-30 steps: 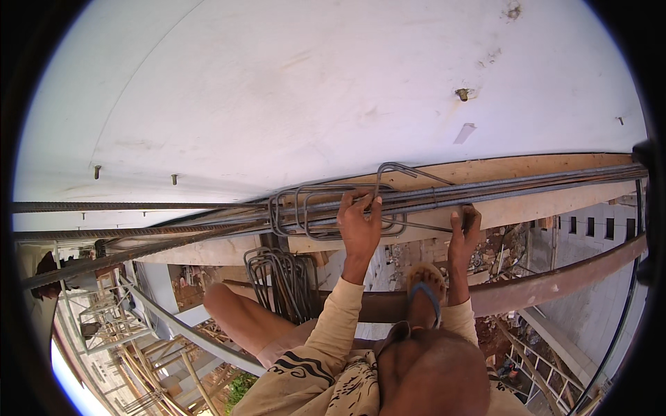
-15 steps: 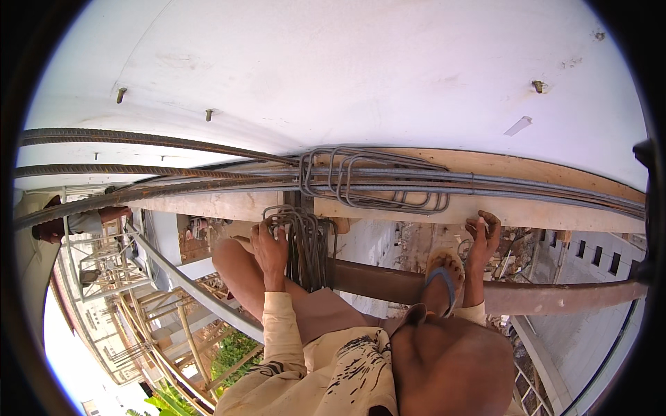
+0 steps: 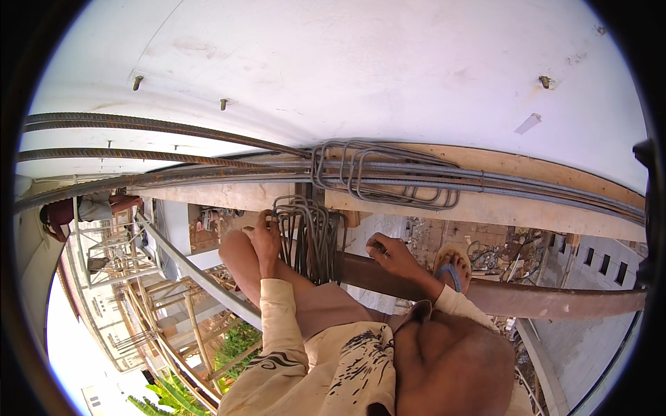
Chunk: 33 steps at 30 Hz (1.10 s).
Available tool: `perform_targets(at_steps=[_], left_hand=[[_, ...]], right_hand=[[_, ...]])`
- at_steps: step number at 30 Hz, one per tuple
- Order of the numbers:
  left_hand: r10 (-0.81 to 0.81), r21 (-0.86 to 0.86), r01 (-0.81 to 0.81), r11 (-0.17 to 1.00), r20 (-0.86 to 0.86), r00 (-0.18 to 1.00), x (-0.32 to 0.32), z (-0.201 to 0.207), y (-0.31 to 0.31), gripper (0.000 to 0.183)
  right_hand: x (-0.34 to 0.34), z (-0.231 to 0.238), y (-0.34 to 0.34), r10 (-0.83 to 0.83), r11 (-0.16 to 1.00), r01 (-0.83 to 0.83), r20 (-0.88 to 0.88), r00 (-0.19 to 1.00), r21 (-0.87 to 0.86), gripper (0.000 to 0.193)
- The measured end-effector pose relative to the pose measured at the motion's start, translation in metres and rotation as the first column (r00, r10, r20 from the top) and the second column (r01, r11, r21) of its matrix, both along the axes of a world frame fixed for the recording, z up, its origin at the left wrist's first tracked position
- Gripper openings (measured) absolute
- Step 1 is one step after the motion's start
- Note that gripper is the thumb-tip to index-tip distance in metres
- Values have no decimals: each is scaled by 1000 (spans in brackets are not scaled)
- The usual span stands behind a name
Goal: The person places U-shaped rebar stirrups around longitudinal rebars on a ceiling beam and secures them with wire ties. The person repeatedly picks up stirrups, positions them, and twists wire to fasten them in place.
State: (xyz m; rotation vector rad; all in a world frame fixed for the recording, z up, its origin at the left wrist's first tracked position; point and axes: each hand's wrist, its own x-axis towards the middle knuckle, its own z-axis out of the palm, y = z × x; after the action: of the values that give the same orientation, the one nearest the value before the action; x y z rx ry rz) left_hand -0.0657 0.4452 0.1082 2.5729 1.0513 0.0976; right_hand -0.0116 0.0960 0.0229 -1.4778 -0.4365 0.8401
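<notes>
Left hand [image 3: 266, 238] curls at the edge of the bent-steel loops [image 3: 305, 239] hanging below the long bars [image 3: 499, 184], the right hand [image 3: 394, 255] half-curled nearby, neither grip clear enough to tell; likely a picking step, calling for one loop teased free.

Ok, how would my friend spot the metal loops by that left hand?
Find the long wooden board beneath the white surface. Just below it, beside the left hand, is a bunch of bent metal loops. Unlike the loops stretched sideways across the board, these run up and down.
</notes>
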Motion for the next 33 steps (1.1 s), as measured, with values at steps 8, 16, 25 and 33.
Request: perform_targets(at_steps=[8, 16, 25, 33], left_hand=[[4, -305, 66, 950, 224, 975, 13, 2, -26, 35], [-160, -393, 261, 882, 272, 949, 49, 9, -88, 35], [-599, -401, 738, 542, 431, 674, 134, -2, -308, 23], [-709, -566, 710, 420, 284, 645, 178, -30, -442, 21]], right_hand=[[-3, -6, 46, 365, 928, -351, -114, 924, 128, 48], [19, 39, 29, 42, 934, 138, -486, 873, 329, 55], [53, 85, -162, -655, 672, 736, -524, 545, -74, 35], [46, 69, -267, -770, 328, 938, -606, 199, -109, 31]])
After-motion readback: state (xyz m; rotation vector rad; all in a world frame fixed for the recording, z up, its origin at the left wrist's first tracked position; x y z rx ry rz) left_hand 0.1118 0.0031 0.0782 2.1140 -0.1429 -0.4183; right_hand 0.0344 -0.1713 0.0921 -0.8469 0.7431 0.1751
